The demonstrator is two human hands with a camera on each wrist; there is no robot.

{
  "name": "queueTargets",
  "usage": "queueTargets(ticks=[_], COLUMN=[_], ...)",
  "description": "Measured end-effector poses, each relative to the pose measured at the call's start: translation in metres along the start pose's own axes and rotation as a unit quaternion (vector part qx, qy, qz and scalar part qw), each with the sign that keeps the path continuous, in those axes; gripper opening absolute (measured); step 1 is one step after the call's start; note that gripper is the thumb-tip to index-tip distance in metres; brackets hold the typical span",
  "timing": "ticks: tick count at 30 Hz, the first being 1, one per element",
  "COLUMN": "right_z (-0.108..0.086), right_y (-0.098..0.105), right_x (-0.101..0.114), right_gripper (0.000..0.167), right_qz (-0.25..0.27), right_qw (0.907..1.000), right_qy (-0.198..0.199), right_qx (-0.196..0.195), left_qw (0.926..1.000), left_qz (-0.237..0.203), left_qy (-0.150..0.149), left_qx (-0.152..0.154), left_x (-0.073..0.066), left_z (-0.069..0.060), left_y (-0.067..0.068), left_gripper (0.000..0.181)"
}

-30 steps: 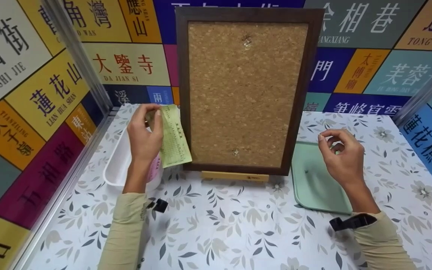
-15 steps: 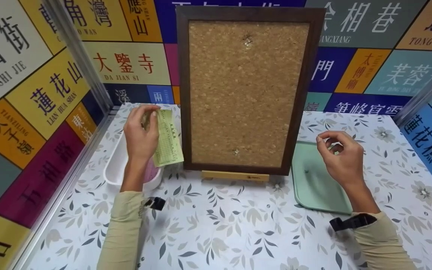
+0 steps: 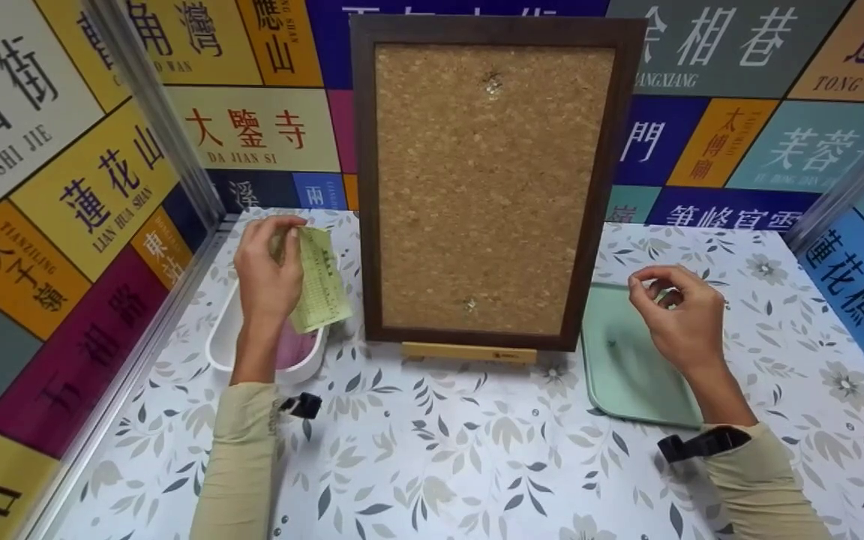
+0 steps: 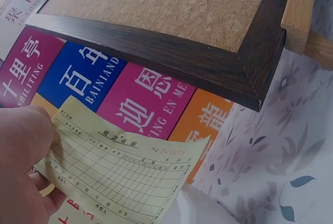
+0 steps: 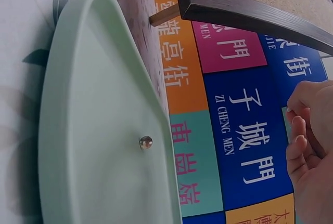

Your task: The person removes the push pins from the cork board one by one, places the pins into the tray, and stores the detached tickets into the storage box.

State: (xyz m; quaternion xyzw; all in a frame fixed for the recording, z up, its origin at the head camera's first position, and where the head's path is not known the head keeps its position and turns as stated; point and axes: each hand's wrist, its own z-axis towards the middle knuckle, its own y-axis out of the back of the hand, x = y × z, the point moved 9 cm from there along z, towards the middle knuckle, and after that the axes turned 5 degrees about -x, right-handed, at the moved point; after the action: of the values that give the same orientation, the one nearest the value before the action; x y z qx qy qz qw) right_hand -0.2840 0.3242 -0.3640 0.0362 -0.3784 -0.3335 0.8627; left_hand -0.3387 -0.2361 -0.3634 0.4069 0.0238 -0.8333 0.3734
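My left hand (image 3: pixel 271 270) pinches a yellow-green receipt slip (image 3: pixel 321 281) between thumb and fingers. The slip hangs above a white tub (image 3: pixel 304 371) that holds something pink (image 3: pixel 293 349). In the left wrist view the printed grid of the slip (image 4: pixel 119 167) faces the camera. Over the green tray (image 3: pixel 619 390) hovers my right hand (image 3: pixel 683 315), thumb and forefinger brought together and the other fingers curled. Whether something tiny sits between those fingertips cannot be made out. A small round metal tack (image 5: pixel 146 142) lies in the tray.
A dark-framed corkboard (image 3: pixel 492 187) stands upright between the hands on a wooden base (image 3: pixel 469 352). Shiny spots mark its cork near top and bottom. Sign-patterned walls enclose the floral tabletop (image 3: pixel 432 450) at the back and sides.
The left hand has shifted left and slightly down with the receipt slip, from beside the corkboard's edge to over the tub. The right hand has barely moved.
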Motion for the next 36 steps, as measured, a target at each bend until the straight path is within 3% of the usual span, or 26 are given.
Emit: queueTargets(ticks=[8,15,21,31,36], right_z=[-0.001,-0.002,-0.003,-0.007,-0.011], right_y=[-0.001,-0.003,-0.008,-0.013,-0.016], right_x=[-0.006,-0.026,-0.044,-0.067,-0.077], right_gripper=[0.008,0.008,0.008,0.013,0.015], right_qz=[-0.016,-0.018,-0.018,-0.037,-0.089], right_qw=[0.9999,0.9998,0.9998,0.9969,0.9892], right_qy=[0.002,0.006,0.004,-0.037,-0.065], right_qx=[-0.003,-0.001,0.012,0.058,0.097], left_qw=[0.9995,0.9977,0.9954,0.9801,0.9772], left_qz=[0.024,0.054,0.077,0.128,0.122], left_qy=[0.004,0.015,0.007,0.017,0.0], left_qx=[0.022,0.039,0.057,0.151,0.174], left_x=[0.004,0.011,0.014,0.028,0.033], left_z=[-0.002,-0.004,-0.004,-0.012,-0.018], left_y=[-0.004,-0.006,-0.006,-0.017,-0.024], left_gripper=[0.023,0.03,0.031,0.034,0.036])
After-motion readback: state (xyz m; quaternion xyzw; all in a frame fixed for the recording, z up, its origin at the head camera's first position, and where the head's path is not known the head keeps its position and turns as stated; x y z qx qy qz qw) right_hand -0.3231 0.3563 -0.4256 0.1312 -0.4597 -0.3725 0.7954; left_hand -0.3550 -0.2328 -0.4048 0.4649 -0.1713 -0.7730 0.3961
